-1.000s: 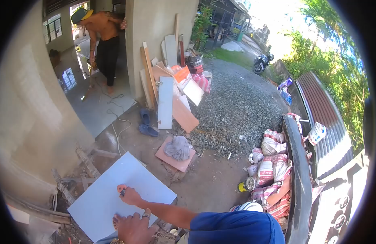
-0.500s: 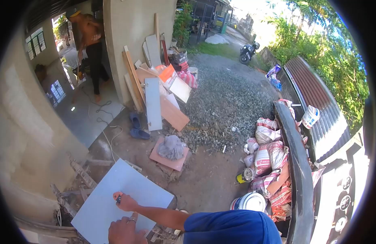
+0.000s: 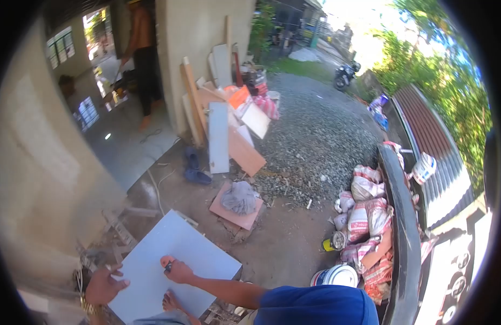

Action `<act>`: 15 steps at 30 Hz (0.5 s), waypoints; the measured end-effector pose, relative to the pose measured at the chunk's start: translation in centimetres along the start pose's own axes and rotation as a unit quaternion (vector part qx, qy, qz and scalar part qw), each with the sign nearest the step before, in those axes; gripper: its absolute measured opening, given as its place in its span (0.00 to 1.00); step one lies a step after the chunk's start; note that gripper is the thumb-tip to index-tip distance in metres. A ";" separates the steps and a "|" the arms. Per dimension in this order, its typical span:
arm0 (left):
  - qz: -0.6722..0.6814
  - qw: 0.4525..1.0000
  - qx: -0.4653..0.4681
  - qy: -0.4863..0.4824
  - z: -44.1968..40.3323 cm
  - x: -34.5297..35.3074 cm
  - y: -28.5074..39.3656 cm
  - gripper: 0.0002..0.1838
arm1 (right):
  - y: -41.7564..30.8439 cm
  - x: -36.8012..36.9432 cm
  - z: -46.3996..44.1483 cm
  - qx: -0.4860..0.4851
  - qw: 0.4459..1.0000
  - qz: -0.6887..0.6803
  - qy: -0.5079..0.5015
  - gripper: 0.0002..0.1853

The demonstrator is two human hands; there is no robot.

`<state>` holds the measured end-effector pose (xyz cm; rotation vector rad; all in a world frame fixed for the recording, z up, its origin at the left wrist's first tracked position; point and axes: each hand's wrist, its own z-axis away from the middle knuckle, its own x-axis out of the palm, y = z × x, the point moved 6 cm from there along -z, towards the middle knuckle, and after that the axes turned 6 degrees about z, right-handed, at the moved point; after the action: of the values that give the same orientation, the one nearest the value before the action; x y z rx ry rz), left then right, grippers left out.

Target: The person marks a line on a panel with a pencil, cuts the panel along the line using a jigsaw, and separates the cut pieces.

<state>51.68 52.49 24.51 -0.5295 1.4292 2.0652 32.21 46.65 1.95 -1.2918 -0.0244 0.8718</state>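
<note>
A pale, flat square panel (image 3: 207, 257) lies low in front of me. Over its middle, my right hand (image 3: 178, 272) is closed around a small dark tool (image 3: 168, 266), mostly hidden by the fingers, so I cannot make out its kind. My left hand (image 3: 102, 286) is at the panel's left edge with fingers apart, holding nothing; whether it touches the panel is unclear. A bare foot (image 3: 172, 301) rests on the panel's near part.
Rough wooden pieces (image 3: 120, 230) lie beside the panel. A grey cloth (image 3: 239, 197) sits on a pinkish tile (image 3: 220, 208). Filled sacks (image 3: 359, 222) and a white bucket (image 3: 337, 275) stand to the right. Leaning boards (image 3: 218, 138) and dark shoes (image 3: 195, 172) are ahead. Another person (image 3: 145, 54) stands indoors.
My left hand has moved left from the panel's near part to its left edge, and its fingers have spread. The foot has come into view. The view has shifted; the other person's pose differs.
</note>
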 end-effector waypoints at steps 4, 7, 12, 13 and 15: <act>-0.040 0.995 -0.008 0.092 -4.9 0.9 -15.1 0.36 | 2.7 2.3 -1.5 0.073 0.993 0.088 0.026 0.28; -0.034 0.992 -0.088 0.084 -7.3 5.8 -22.1 0.42 | 3.3 2.3 -1.6 0.092 0.989 0.107 0.034 0.25; -0.130 0.982 -0.130 0.053 -11.1 13.3 -25.9 0.62 | 2.9 1.9 -1.9 0.114 0.989 0.091 -0.019 0.24; -0.161 0.974 -0.157 0.027 -11.0 13.8 -24.9 0.69 | 3.0 1.9 -1.5 0.112 0.988 0.100 -0.020 0.25; -0.162 0.976 -0.137 0.050 -12.7 15.7 -27.1 0.72 | 2.4 1.4 -1.2 0.121 0.986 0.108 -0.032 0.25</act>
<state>57.36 51.50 -8.82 -0.9270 1.0314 1.9962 32.48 46.52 -1.06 -1.0513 0.1695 1.0670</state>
